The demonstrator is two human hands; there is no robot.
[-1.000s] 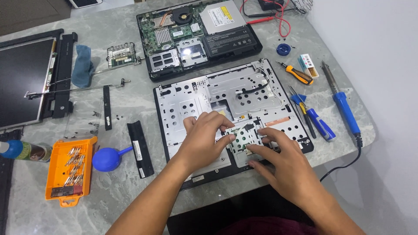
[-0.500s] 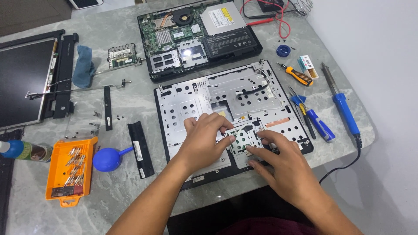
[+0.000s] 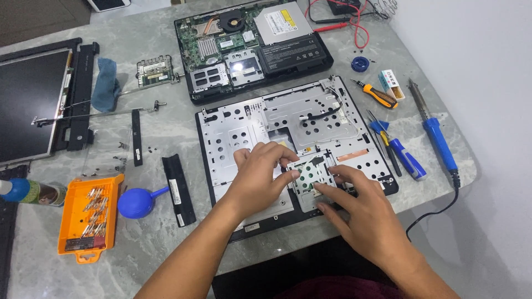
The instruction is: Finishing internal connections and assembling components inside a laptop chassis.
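— Why is the black laptop palm-rest cover with its perforated silver metal lining (image 3: 288, 124) lying face down under the hands?

— So the inner side faces up. The small perforated silver touchpad bracket (image 3: 311, 176) sits in the cover's near edge, right between the two hands. The left hand (image 3: 260, 177) lies flat on the lining, thumb and forefinger pinching the bracket's left edge; the right hand (image 3: 363, 213) presses spread fingertips onto its near right corner, grasping nothing (it looks like steadying, not lifting).

— And the tools?

— Just beyond the right hand, within reach: a blue-handled screwdriver (image 3: 407, 158), and farther out a blue soldering iron (image 3: 438, 138). Left of the left hand, an orange plastic bit tray (image 3: 91, 217) and a blue rubber dust blower (image 3: 137, 202) rest on the grey marble bench (image 3: 166, 232). The opened laptop base with exposed circuit board (image 3: 252, 47) is parked beyond both hands, out of the way.
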